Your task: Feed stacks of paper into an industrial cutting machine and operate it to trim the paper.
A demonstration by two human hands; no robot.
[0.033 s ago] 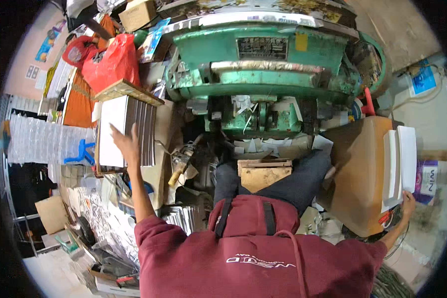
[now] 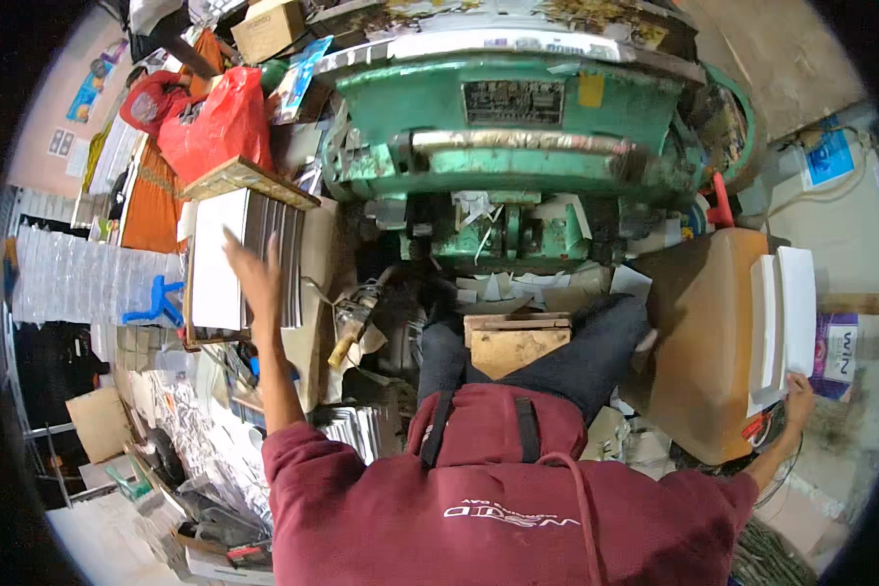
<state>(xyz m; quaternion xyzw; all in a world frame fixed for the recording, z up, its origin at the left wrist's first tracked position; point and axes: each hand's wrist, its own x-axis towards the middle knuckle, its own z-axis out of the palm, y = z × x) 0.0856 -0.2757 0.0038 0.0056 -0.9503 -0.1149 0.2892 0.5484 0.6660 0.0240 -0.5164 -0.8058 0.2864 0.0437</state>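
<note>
Left hand (image 2: 252,266) spread flat against upright sheet stack (image 2: 234,259) left of green press (image 2: 518,127), gripping nothing. Right hand (image 2: 799,396) grasps white stack (image 2: 783,313) on brown counter (image 2: 698,352). Both stacks look full; transfer barely begun.

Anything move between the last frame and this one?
Nothing visibly changed. The left hand is still spread over the stack of white sheets on the left; the right hand still rests at the lower corner of the white sheet stack on the brown board.
</note>
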